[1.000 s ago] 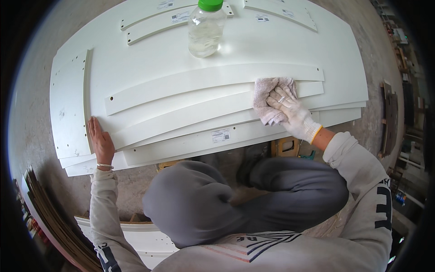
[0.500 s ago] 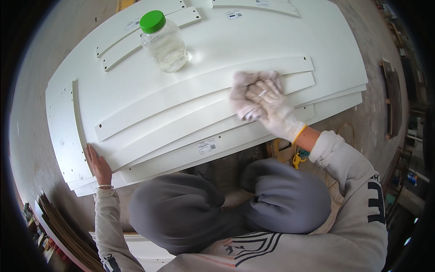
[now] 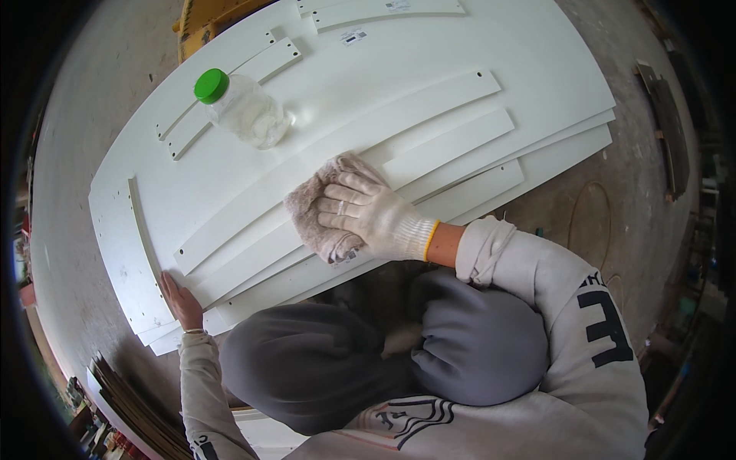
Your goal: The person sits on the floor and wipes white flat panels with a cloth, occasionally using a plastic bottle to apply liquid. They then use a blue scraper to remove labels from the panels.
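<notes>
"Head view. Where's the cloth (image 3: 310,211)?"

"Across two long white pieces, the upper strip (image 3: 230,222) and the lower strip (image 3: 452,142), both on a stack of white panels (image 3: 399,84). Gloved right hand (image 3: 366,215) on top, palm down, fingers spread over the cloth rather than curled round it."

"Left hand (image 3: 182,300)?"

"Bare, open, fingers flat together at the edge of the left board (image 3: 123,253). Pressure: can't tell."

"How would they handle?"

"Cloth looks soft, thick, light; a flat palm near its middle suits it. Strips look stiff and smooth, probably slippery if damp; best taken by the long edges, near the holed ends. Clear jar (image 3: 249,115) with green lid (image 3: 211,86) beyond them."

"Any writing?"

"Printed label (image 3: 354,37) on the top panel, another on a far strip (image 3: 433,8); both too small to read from here. Bold dark lettering (image 3: 606,326) down the right sleeve (image 3: 529,253), broken by folds."
</notes>
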Motion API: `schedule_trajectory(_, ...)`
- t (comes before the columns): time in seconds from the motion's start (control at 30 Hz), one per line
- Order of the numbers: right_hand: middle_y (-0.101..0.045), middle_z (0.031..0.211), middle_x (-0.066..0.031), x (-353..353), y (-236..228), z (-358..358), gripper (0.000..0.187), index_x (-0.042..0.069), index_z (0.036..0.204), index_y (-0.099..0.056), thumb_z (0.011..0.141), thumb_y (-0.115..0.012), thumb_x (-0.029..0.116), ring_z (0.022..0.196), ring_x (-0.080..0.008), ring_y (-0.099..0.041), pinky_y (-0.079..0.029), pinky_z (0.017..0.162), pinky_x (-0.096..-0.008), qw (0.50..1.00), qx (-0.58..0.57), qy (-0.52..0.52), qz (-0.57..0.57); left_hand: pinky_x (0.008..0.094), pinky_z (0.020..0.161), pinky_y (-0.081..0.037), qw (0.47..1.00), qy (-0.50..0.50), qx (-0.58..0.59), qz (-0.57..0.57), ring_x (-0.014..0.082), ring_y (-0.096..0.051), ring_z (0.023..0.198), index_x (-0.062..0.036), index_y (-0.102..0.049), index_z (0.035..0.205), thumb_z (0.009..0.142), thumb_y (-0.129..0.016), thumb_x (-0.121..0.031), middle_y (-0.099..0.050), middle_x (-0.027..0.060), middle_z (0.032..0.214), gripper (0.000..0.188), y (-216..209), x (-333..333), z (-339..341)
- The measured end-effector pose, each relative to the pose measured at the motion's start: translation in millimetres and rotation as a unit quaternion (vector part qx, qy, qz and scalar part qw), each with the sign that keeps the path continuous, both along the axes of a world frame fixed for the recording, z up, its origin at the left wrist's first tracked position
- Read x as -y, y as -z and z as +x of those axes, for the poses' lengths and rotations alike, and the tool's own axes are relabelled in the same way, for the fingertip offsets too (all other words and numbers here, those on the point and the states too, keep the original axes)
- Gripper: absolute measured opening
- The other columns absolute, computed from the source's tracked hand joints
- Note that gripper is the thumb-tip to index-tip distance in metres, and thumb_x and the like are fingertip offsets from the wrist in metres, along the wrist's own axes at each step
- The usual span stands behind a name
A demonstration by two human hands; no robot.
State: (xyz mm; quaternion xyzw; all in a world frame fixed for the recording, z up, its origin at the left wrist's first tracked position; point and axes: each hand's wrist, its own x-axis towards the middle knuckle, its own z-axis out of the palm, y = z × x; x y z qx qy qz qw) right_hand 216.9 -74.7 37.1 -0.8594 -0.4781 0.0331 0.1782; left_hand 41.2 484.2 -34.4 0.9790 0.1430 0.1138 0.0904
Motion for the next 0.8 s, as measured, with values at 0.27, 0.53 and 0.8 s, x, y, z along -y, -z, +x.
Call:
schedule_trajectory(0.27,-0.057,0.149,-0.0159,176,-3,51,0.051,0.012,0.143,-0.06,0.098,-0.06,0.037,0.145,-0.0285,-0.045,-0.024,0.127,-0.0484,0.887,0.112,0.414,-0.172,0.0497,0.127,-0.026,0.997,-0.065,-0.009,0.036,0.0462,-0.032,0.152,0.0106,-0.037,0.154,0.097,-0.044,-0.006,-0.035,0.0323,0.161,0.06,-14,-19,-11)
schedule_trajectory(0.53,-0.057,0.073,-0.0008,236,-5,-46,0.026,0.008,0.113,-0.059,0.107,-0.061,0.032,0.047,-0.0085,-0.047,-0.036,0.04,-0.0258,0.502,-0.171,0.593,0.606,0.0515,0.115,-0.039,0.964,0.261,-0.016,-0.041,0.0422,-0.049,0.136,-0.0022,-0.048,0.151,0.09,-0.076,-0.015,-0.055,0.0204,0.147,0.068,-89,239,63)
schedule_trajectory(0.8,-0.055,0.061,-0.0009,180,-21,-106,0.046,0.009,0.074,-0.054,0.109,-0.057,0.039,0.039,-0.01,-0.041,-0.035,0.036,-0.0282,0.482,-0.258,0.565,0.618,0.0488,0.1,-0.043,0.935,0.327,-0.081,-0.113,0.0374,-0.052,0.112,-0.0009,-0.057,0.134,0.075,-0.088,-0.028,-0.055,0.0162,0.121,0.072,-80,324,111)
